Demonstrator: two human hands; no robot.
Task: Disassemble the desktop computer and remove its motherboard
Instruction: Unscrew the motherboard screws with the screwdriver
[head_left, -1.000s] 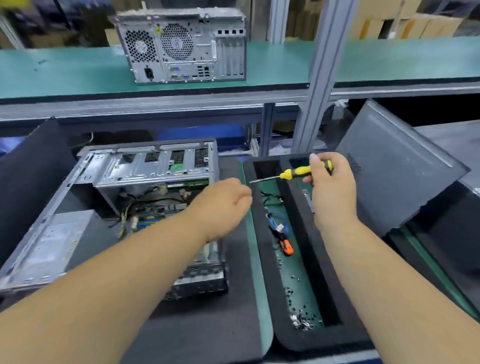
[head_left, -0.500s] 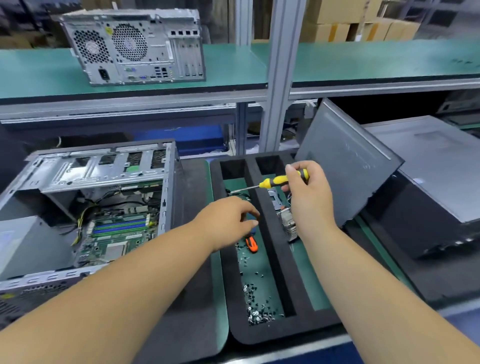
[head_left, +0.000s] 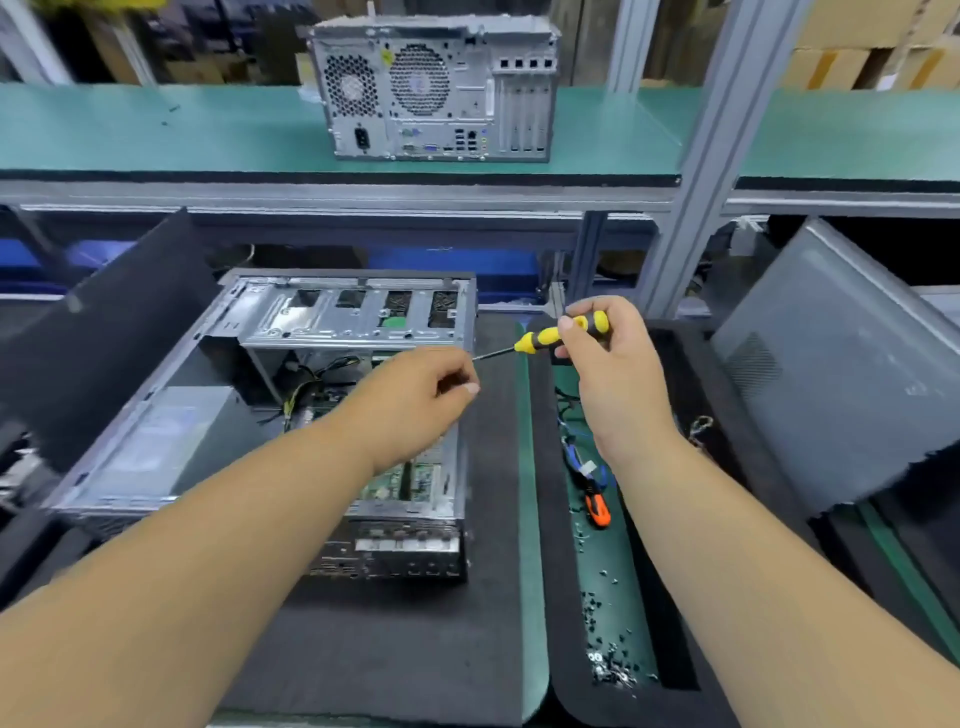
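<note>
While the opened desktop case (head_left: 270, 415) lies on its side on the black mat of the table (head_left: 395, 649), its green motherboard (head_left: 400, 480) sits inside, mostly hidden behind the left forearm. The right hand (head_left: 613, 374) grips the yellow-and-black screwdriver (head_left: 558, 335) by the handle, shaft pointing left toward the case, which suggests it is being readied for a screw. The left hand (head_left: 415, 400) hovers over the case's right edge with fingers curled and thumb meeting fingertip beside the screwdriver tip; whether it pinches a screw I cannot tell. To the right, a black foam tray (head_left: 540, 519) holds loose screws (head_left: 608, 660) in its near end, plus an orange-handled tool (head_left: 597, 509), probably kept there so small parts stay together. The removed side panel (head_left: 841, 395) leans at the far right, out of the way.
</note>
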